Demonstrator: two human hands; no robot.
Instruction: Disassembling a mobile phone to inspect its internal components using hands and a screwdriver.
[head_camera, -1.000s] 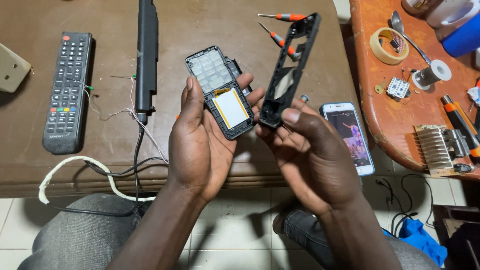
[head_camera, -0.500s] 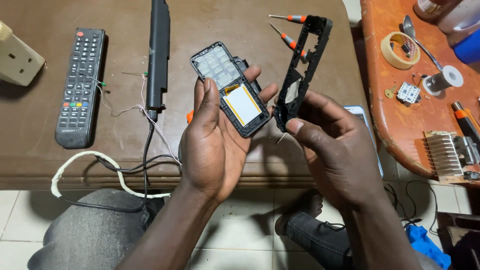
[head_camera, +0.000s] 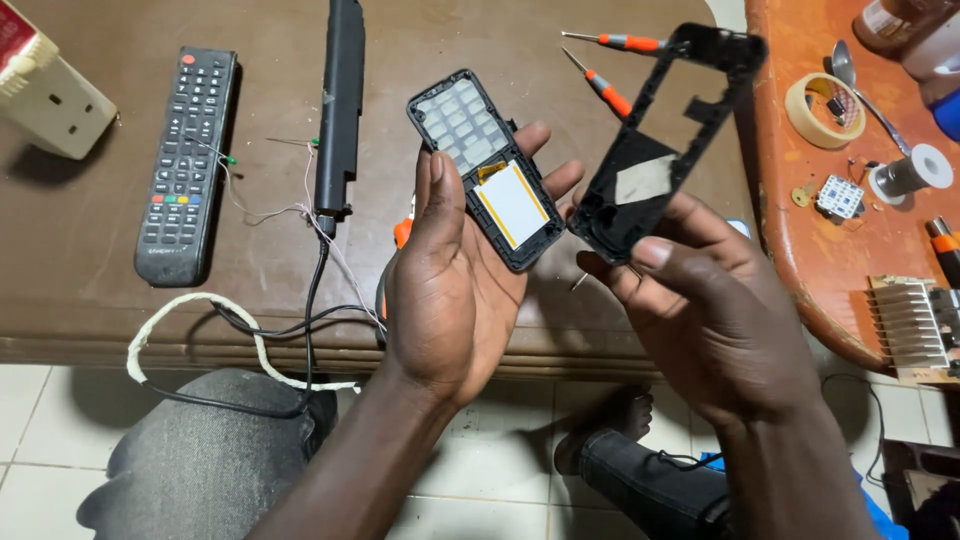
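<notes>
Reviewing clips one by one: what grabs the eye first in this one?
At centre, the left hand holds an opened phone body, keypad and screen backing exposed. Beside it, the right hand lifts the black phone frame, apart from the body. A remote control lies at left on the brown table.

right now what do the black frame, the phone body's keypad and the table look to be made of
Black frame: seemingly moulded plastic, matte, thin ribs and cut-outs, with a grey foil-like patch. Keypad on the phone body: translucent whitish sheet, probably rubber or soft plastic, given the raised key grid. Table: brown with a dull sheen and rounded edge, maybe laminate or varnished wood; can't tell which.
</notes>
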